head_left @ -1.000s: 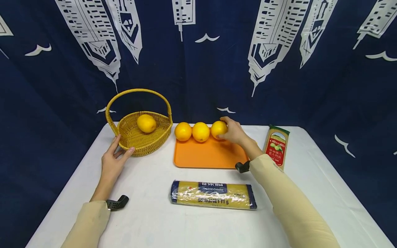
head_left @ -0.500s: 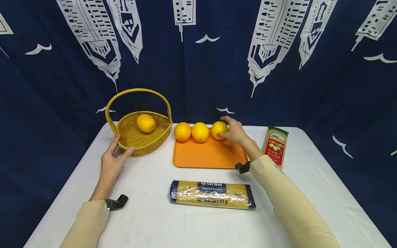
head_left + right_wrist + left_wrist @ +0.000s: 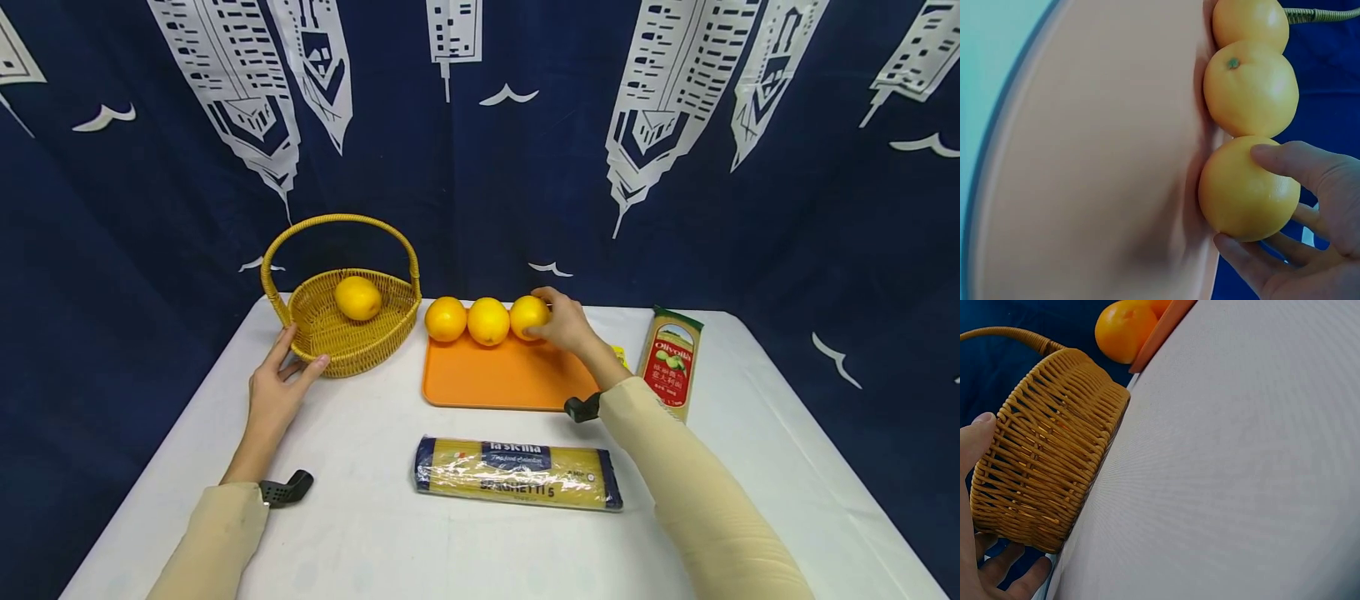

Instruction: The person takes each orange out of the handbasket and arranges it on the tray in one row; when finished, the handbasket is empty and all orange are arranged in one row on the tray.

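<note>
Navy cloth (image 3: 465,183) hangs behind a white table (image 3: 352,550), where the right hand's grip (image 3: 562,323) pinches the rightmost orange (image 3: 528,314) on the far side of a flat tray (image 3: 495,379), while the left hand's grip (image 3: 276,390) is spread against a basket (image 3: 363,357) at left. Taking hold seems the step in hand; the next move likely calls for a secure lift clear of the neighbouring orange (image 3: 488,322).

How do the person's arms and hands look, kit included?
The left sleeve and right sleeve are plain beige and long. Black wrist gear pokes out at each cuff: left wrist camera, curved, with small holes; right wrist camera, finer detail unclear. The left hand and right hand are bare, no gloves.
</note>
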The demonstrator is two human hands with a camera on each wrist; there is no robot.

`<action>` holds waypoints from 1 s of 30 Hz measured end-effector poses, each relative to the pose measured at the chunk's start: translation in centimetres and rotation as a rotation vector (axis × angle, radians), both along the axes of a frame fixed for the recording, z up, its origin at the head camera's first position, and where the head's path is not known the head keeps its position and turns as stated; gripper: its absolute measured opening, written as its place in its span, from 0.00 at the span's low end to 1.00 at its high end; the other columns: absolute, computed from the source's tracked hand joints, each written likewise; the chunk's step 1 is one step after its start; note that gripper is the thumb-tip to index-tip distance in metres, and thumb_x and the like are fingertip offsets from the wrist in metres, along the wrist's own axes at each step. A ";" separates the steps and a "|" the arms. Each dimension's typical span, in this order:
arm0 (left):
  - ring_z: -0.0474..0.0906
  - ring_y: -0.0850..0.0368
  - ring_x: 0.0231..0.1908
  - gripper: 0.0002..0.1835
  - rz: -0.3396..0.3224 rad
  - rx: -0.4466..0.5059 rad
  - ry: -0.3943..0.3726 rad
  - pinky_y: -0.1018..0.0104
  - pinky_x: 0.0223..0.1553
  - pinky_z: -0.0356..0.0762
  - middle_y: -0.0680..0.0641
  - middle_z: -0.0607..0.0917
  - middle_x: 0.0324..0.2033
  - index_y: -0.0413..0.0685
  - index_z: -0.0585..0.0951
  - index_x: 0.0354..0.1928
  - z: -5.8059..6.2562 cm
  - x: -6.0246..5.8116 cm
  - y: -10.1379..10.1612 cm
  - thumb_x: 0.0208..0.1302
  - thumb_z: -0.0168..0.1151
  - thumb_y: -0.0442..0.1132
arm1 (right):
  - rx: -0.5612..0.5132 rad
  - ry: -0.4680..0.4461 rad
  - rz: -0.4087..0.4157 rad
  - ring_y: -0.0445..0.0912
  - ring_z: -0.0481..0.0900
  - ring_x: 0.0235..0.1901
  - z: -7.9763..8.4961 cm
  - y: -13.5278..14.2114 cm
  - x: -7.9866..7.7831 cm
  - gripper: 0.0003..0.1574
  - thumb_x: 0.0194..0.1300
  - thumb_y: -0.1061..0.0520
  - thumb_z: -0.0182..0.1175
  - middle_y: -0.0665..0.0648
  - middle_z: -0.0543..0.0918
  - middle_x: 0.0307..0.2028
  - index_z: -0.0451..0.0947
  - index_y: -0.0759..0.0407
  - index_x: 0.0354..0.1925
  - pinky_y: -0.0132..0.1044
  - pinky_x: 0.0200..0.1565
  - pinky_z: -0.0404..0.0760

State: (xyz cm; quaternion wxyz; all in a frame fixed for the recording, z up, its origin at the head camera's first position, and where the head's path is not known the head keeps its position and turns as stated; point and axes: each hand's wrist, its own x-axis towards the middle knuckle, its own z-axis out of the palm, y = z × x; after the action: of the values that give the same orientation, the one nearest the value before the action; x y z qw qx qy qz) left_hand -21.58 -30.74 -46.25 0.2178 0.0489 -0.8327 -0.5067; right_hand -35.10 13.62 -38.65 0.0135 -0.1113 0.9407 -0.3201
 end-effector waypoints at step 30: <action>0.63 0.49 0.79 0.46 0.002 0.017 -0.017 0.48 0.72 0.75 0.52 0.58 0.83 0.55 0.61 0.83 0.0 -0.1 -0.1 0.69 0.72 0.49 | -0.056 0.102 0.260 0.56 0.75 0.70 5.0 -9.0 3.6 0.30 0.71 0.48 0.70 0.58 0.80 0.68 0.78 0.56 0.67 0.52 0.74 0.76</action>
State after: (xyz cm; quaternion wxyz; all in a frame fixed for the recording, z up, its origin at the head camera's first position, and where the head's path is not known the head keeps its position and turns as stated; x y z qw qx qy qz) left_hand -21.70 -30.83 -46.30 0.2107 0.0559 -0.8302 -0.5131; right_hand -31.47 4.59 -33.69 0.0038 -0.2488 0.9085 -0.3358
